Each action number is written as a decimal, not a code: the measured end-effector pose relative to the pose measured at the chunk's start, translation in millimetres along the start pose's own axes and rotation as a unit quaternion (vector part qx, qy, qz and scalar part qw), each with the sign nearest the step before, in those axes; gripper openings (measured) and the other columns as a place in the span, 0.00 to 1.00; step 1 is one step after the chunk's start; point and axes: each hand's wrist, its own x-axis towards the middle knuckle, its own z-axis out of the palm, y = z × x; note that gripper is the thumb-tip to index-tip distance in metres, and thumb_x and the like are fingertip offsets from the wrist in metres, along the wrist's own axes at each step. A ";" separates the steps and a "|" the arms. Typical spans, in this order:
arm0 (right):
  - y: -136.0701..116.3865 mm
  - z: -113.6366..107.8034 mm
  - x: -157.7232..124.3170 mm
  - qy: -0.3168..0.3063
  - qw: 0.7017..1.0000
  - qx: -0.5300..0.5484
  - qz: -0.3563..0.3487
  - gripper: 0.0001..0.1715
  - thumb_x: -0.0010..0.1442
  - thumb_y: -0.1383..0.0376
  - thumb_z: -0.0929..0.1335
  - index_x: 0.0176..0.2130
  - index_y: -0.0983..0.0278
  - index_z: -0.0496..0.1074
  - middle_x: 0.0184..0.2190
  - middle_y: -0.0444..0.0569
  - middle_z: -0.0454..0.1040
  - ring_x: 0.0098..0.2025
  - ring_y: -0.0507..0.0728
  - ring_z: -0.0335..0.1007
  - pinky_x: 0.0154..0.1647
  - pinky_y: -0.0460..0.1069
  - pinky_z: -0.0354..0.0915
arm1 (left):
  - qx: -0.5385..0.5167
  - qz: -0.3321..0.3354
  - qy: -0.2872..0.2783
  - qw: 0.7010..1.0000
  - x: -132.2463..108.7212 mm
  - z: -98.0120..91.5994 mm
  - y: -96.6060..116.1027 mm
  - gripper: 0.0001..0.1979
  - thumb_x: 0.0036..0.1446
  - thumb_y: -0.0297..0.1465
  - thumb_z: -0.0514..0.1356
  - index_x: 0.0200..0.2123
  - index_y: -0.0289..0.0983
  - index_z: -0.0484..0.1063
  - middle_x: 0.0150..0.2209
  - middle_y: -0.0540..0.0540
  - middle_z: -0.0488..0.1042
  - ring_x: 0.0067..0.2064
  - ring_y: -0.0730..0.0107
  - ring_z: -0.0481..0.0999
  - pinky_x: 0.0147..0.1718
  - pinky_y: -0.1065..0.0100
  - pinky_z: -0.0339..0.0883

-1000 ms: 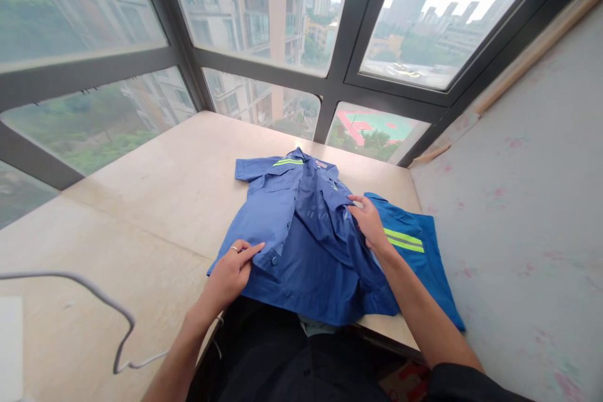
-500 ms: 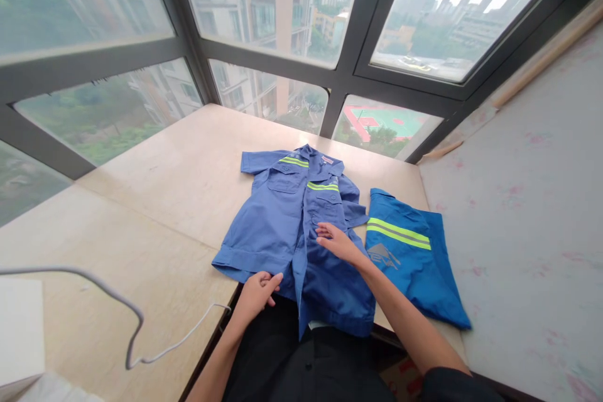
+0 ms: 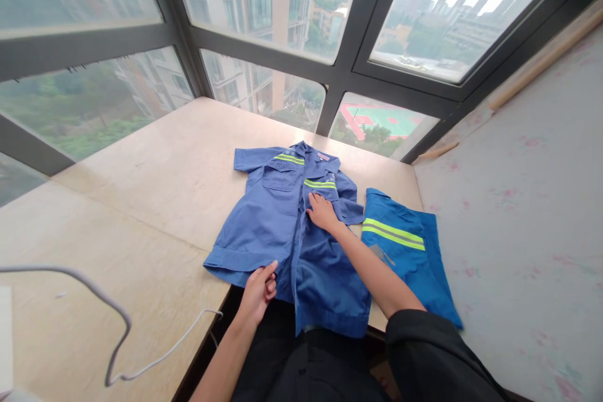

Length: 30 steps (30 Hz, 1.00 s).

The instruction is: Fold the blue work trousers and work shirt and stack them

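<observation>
A blue short-sleeved work shirt [image 3: 264, 226] with yellow-green reflective stripes lies front up on the pale wooden table [image 3: 155, 201], its hem hanging over the near edge. My left hand [image 3: 258, 292] pinches the shirt's lower hem near the front opening. My right hand [image 3: 323, 211] lies flat, fingers stretched, on the shirt's right chest panel just below the striped pocket. A second, brighter blue garment [image 3: 407, 251] with reflective stripes lies folded to the right of the shirt.
A white cable [image 3: 108, 320] loops across the table's near left. Dark-framed windows [image 3: 330, 85] enclose the table at the back and left. A pale patterned wall [image 3: 518, 201] stands at the right. The table's near edge is cut out around my body.
The shirt front has been closed over, from lying open to both panels meeting. My right hand slid up from the lower front to the chest. My left hand moved down to the hem.
</observation>
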 end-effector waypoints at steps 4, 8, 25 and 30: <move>10.8 7.5 23.8 -0.004 0.998 -0.022 0.054 0.34 0.68 0.59 0.57 0.67 0.73 0.51 0.66 0.64 0.53 0.64 0.68 0.51 0.62 0.60 0.52 | -0.053 0.075 0.034 0.995 1.3 9.5 3.5 0.24 0.33 0.36 0.73 0.23 0.36 0.60 0.22 0.54 0.65 0.24 0.78 0.68 0.18 0.76 0.57; 22.3 2.4 48.8 0.000 0.997 -0.024 0.076 0.34 0.68 0.62 0.56 0.67 0.75 0.50 0.65 0.66 0.54 0.63 0.68 0.53 0.62 0.60 0.52 | -0.057 0.155 0.047 0.985 -1.6 4.9 11.5 0.17 0.36 0.34 0.71 0.27 0.35 0.68 0.30 0.51 0.74 0.35 0.72 0.74 0.37 0.71 0.69; -73.6 -9.6 -119.7 0.072 0.910 0.404 0.057 0.36 0.59 0.51 0.68 0.60 0.66 0.62 0.41 0.52 0.71 0.36 0.55 0.70 0.43 0.53 0.69 | -0.008 0.044 -0.049 0.998 1.0 19.8 16.5 0.20 0.40 0.29 0.74 0.33 0.31 0.68 0.33 0.43 0.78 0.33 0.66 0.79 0.36 0.65 0.76; -108.0 8.7 -179.7 0.071 0.913 0.396 0.069 0.51 0.49 0.56 0.75 0.65 0.65 0.57 0.49 0.57 0.70 0.44 0.60 0.70 0.47 0.55 0.69 | 0.030 0.035 -0.050 0.998 0.0 23.0 15.4 0.18 0.38 0.28 0.74 0.31 0.30 0.70 0.30 0.44 0.77 0.31 0.68 0.78 0.35 0.66 0.76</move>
